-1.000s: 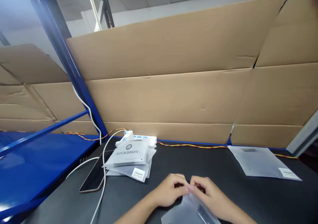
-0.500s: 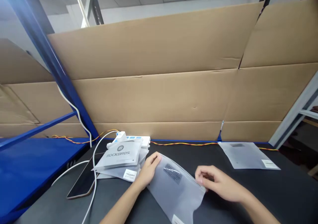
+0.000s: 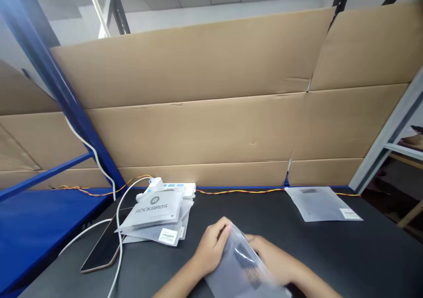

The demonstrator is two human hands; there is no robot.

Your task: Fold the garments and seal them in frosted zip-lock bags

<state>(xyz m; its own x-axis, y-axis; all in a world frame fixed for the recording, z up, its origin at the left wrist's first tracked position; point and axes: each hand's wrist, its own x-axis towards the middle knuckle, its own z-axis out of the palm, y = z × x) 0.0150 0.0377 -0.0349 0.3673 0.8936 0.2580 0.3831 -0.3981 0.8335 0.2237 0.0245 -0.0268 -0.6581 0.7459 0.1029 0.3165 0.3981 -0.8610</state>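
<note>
Two hands holding frosted bag, black tabletop, cardboard wall

Cardboard, cables and blue steel around the worktop
Cardboard panels span the frame's middle; a blue post slants down the left, above a blue surface. At lower left, a white cable crosses a dark-screened device. A grey post leans at right.

Matte black across the flat tabletop; plain tan over the tall cardboard panel; glossy blue along the slanted metal post; red and yellow in the thin twisted wire; translucent grey, dark-patched, on the nearest flat plastic pouch.
</note>
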